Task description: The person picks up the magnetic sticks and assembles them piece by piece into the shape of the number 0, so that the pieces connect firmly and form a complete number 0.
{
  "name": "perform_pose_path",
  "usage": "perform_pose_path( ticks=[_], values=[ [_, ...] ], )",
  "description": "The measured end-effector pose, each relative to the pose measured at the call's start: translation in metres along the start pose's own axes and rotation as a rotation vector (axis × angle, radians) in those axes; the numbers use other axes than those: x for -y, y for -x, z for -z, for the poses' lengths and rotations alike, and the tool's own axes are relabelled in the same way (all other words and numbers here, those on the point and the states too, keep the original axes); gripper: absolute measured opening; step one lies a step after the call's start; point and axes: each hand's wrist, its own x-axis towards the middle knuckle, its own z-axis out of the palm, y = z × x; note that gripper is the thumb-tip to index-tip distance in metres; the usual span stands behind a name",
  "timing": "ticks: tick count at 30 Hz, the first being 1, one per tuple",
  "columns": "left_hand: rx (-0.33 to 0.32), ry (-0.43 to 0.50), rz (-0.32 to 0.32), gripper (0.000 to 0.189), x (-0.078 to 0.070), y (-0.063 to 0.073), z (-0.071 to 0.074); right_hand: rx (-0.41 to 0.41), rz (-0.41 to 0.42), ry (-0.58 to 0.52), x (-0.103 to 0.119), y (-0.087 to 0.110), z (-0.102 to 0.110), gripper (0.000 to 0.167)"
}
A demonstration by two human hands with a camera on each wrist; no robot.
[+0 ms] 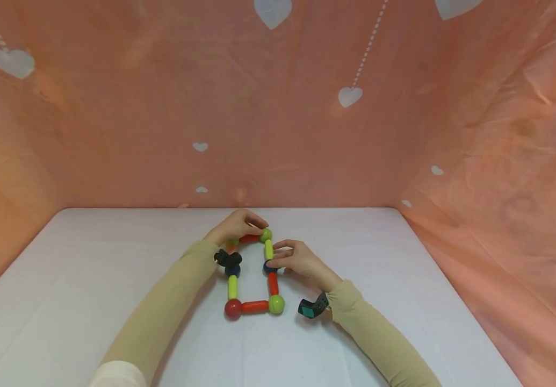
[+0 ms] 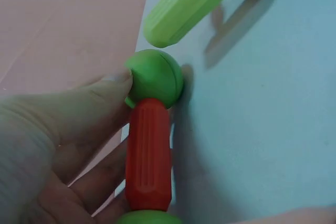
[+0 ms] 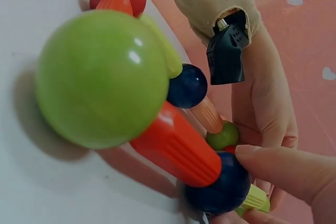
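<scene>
A rectangular frame of coloured balls joined by short rods lies on the white table. At its far end my left hand (image 1: 240,226) pinches a green ball (image 2: 157,77), which carries a red rod (image 2: 148,156). My right hand (image 1: 302,260) grips a dark blue ball (image 3: 226,187) on the right side, thumb on top. From that blue ball a yellow-green rod (image 2: 194,3) reaches toward the green ball, its free tip right beside it. A red rod (image 1: 273,284) runs from the blue ball to a near green ball (image 1: 276,305).
Nearer me, a red rod (image 1: 255,307) joins the near green ball to a red ball (image 1: 233,309). The left side has a yellow-green rod (image 1: 232,287) and another blue ball (image 1: 232,270). An orange cloth (image 1: 278,118) with hearts hangs behind the white table (image 1: 113,236).
</scene>
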Motion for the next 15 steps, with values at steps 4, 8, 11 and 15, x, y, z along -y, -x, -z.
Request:
perform_pose_path(
  ticks=[4,8,11,15],
  values=[
    [-0.025,-0.010,-0.003,0.030,0.000,0.000,-0.001,-0.006,-0.002,0.020,0.001,-0.002,0.001,0.052],
    [-0.035,-0.008,-0.007,0.030,0.001,-0.002,-0.002,-0.027,-0.010,0.014,0.002,-0.007,0.003,0.044],
    [-0.029,-0.005,-0.005,0.031,0.002,-0.002,-0.003,-0.031,-0.017,0.005,0.002,-0.011,0.005,0.037],
    [-0.018,0.010,-0.001,0.031,0.001,-0.001,-0.004,-0.026,-0.034,0.035,0.003,-0.014,0.008,0.032]
  ],
)
